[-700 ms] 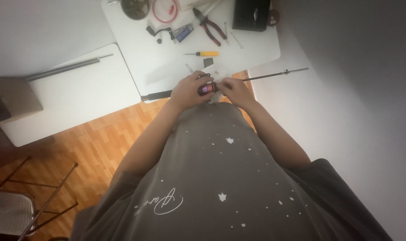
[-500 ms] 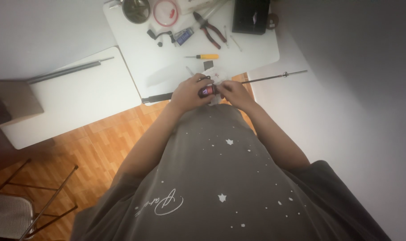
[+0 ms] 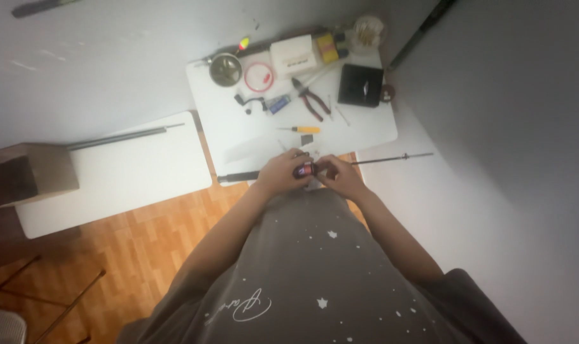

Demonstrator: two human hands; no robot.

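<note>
My left hand (image 3: 282, 173) and my right hand (image 3: 340, 177) meet at the near edge of a white table (image 3: 238, 143). Between their fingers they pinch a small dark red and purple object (image 3: 303, 170); its exact kind is too small to tell. A long thin dark rod (image 3: 391, 157) runs from my right hand out to the right. A second dark rod or handle (image 3: 238, 176) lies along the table edge left of my left hand. My grey shirt fills the bottom of the view.
On the table lie a yellow-handled screwdriver (image 3: 301, 129), red-handled pliers (image 3: 310, 100), a red ring (image 3: 259, 77), a round metal cup (image 3: 225, 69), a white box (image 3: 293, 55) and a black pouch (image 3: 360, 85). A lower white table (image 3: 111, 178) carries a long grey rod (image 3: 116, 137). Wooden floor lies below.
The view has tilted, so the table sits lower in the picture and more of its far end shows. Both hands stay together on the small object.
</note>
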